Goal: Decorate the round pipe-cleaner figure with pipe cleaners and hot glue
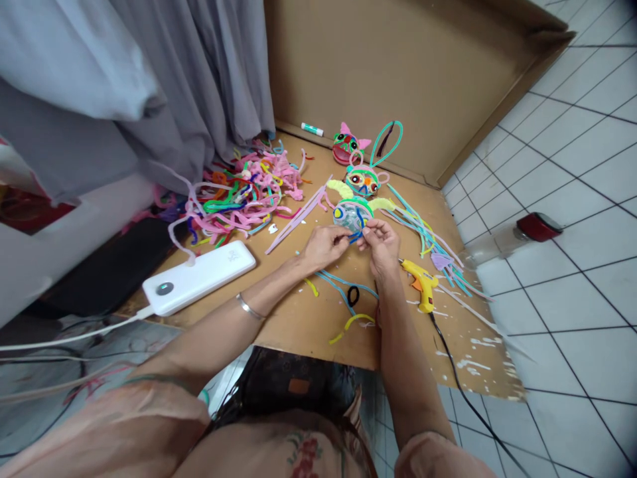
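Just above the middle of the frame, both hands meet over a cardboard sheet (308,318) laid on the tiled floor. The left hand (323,245) has its fingers closed around the edge of a round pipe-cleaner face (351,214), which is held just above the sheet. The right hand (381,242) pinches a blue pipe cleaner (359,229) tight against the face's lower rim. The step in hand looks like fitting that blue strand onto the face. Bending it further would call for a steady left grip and small twists from the right fingertips. A yellow glue gun (422,282) lies just right of the hands, two finished faces (362,179) lie beyond, and a tangled pile of pipe cleaners (243,192) sits to the upper left.
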A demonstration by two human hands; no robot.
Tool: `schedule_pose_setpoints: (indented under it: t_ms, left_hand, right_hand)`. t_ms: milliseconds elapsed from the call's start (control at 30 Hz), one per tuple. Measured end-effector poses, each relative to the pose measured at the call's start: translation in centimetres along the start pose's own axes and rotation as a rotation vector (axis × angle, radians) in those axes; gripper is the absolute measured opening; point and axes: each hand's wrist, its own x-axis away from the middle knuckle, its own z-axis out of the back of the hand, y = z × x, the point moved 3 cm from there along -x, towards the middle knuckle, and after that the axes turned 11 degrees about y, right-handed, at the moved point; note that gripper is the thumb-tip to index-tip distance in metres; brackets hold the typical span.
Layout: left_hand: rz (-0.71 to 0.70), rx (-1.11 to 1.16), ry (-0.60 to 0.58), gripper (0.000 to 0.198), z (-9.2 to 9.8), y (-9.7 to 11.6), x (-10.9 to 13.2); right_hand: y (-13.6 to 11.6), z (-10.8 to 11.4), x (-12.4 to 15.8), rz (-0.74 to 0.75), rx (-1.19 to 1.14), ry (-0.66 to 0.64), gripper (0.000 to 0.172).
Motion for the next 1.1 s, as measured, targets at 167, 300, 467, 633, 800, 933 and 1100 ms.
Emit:
schedule_pose_setpoints:
  t_ms: [167, 300, 467, 633, 800, 933, 1100]
  left_hand:
    - [0.041, -0.035, -0.063, 0.027, 0.03, 0.23, -0.06]
    - [0.037, -0.034, -0.084, 0.026, 0.08, 0.39, -0.12]
    - [0.020, 0.006, -0.110, 0.024, 0.15, 0.47, -0.13]
    - [0.017, -0.023, -0.118, 0.026, 0.09, 0.42, -0.11]
    - [0.031, -0.032, -0.102, 0.027, 0.22, 0.48, -0.25]
    - [0.130, 0.027, 0.004, 0.028, 0.53, 0.15, -0.46]
    - [0.240, 0.070, 0.065, 0.028, 0.56, -0.25, -0.50]
  right_hand:
    - [-0.06, 0.03, 0.07, -0.041, 0.003, 0.006, 0.035]
    - [0.13, 0.10, 0.01, -0.071, 0.018, -0.011, 0.036]
    - [0.18, 0.04, 0.14, -0.111, 0.045, -0.047, 0.035]
    - [-0.04, -0.16, 0.31, -0.129, 0.045, -0.056, 0.033]
    - [-0.12, -0.16, 0.12, -0.122, 0.027, -0.064, 0.038]
    - [-0.28, -0.10, 0.05, -0.133, -0.028, -0.079, 0.039]
    - [-0.18, -0.11, 0.10, -0.133, -0.021, -0.110, 0.037]
